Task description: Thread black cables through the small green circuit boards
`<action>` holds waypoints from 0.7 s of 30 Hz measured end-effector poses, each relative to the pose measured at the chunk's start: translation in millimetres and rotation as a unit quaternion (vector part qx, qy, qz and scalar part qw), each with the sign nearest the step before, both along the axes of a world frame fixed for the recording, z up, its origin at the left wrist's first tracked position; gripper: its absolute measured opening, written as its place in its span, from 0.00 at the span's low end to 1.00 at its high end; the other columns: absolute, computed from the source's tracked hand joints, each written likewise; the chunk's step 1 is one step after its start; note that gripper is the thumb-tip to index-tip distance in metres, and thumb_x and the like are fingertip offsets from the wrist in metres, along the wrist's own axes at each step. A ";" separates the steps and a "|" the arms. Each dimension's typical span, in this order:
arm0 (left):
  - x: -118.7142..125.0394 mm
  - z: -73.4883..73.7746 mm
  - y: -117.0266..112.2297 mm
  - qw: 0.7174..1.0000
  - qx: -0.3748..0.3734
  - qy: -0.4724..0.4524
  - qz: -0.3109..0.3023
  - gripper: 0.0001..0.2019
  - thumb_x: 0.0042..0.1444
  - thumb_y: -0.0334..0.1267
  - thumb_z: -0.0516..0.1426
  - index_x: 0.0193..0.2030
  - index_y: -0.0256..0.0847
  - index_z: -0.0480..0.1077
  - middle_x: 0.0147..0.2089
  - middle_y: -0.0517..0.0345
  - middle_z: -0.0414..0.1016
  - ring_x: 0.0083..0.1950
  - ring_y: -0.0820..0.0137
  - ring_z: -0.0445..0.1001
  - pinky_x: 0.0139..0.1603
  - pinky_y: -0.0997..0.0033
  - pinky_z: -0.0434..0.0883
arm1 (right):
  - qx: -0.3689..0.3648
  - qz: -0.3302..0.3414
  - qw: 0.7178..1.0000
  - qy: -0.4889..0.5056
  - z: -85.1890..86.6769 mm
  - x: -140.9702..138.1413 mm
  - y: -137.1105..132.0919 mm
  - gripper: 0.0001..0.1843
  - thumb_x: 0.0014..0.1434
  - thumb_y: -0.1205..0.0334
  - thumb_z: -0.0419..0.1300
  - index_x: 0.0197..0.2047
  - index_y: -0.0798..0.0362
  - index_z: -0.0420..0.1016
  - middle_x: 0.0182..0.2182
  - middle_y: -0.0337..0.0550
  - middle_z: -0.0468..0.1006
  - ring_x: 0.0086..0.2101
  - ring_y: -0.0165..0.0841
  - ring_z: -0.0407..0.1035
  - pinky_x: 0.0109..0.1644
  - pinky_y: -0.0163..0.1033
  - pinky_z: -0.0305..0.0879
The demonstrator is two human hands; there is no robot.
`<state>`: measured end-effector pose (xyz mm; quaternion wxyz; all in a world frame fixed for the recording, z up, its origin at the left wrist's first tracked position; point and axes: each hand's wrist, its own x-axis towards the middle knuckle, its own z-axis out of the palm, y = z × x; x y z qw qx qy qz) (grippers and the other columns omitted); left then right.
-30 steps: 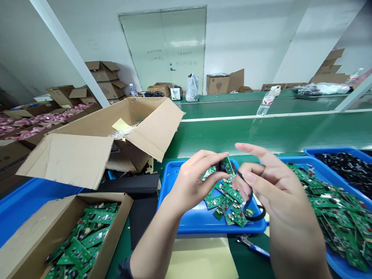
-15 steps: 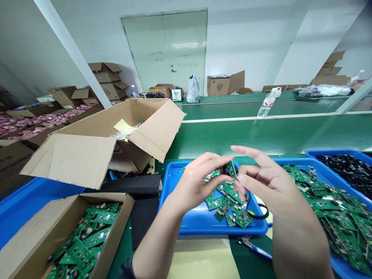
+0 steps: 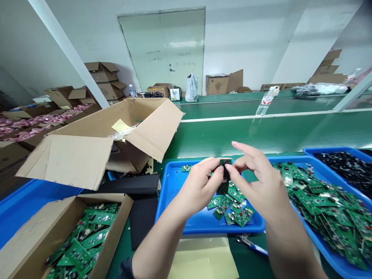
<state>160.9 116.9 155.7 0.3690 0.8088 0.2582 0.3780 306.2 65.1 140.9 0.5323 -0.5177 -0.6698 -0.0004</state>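
My left hand (image 3: 200,188) and my right hand (image 3: 258,182) meet above a blue tray (image 3: 180,205) and pinch one small green circuit board (image 3: 224,170) with a dark part on it. Left thumb and fingers close on its left side. Right thumb and a finger close on its right side, with the index finger stretched upward. Several loose green boards (image 3: 232,209) lie in the tray beneath the hands. The black loop seen before is hidden.
An open cardboard box (image 3: 110,135) stands at the left. A lower box of green boards (image 3: 84,240) sits at the front left. Blue trays of boards (image 3: 325,201) and dark parts (image 3: 345,164) lie right. Blue-handled pliers (image 3: 251,244) rest near the front. A water bottle (image 3: 266,101) stands on the green belt.
Both hands have moved closer together and slightly lower over the tray. My right hand now pinches the same board as the left. The black loop under the right hand is out of sight.
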 end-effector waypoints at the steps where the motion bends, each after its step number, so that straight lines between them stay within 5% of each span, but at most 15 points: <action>1: -0.1 0.3 0.3 1.000 -0.023 -0.004 -0.005 0.13 0.63 0.33 0.49 0.30 0.37 0.70 0.28 0.58 0.68 0.31 0.72 0.65 0.34 0.72 0.66 | 0.001 -0.001 1.000 -0.021 0.6 0.7 -0.9 0.22 0.61 0.68 0.56 0.60 0.51 0.65 0.27 0.36 0.75 0.28 0.31 0.72 0.37 0.37 0.72; 8: -0.5 3.6 -0.1 0.989 -0.142 -0.040 -0.029 0.12 0.60 0.36 0.49 0.31 0.37 0.71 0.27 0.59 0.66 0.28 0.73 0.60 0.28 0.75 0.61 | 0.015 -0.008 0.997 -0.080 3.7 6.9 -3.4 0.19 0.63 0.69 0.54 0.57 0.51 0.68 0.32 0.40 0.78 0.31 0.31 0.74 0.39 0.36 0.73; 21: -7.2 7.4 1.1 0.995 -0.093 -0.008 -0.037 0.13 0.61 0.37 0.50 0.27 0.38 0.67 0.26 0.60 0.66 0.29 0.73 0.63 0.30 0.73 0.62 | 0.039 -0.025 0.991 -0.128 8.2 17.6 -3.4 0.07 0.65 0.69 0.55 0.40 0.51 0.74 0.33 0.44 0.80 0.34 0.35 0.75 0.37 0.40 0.72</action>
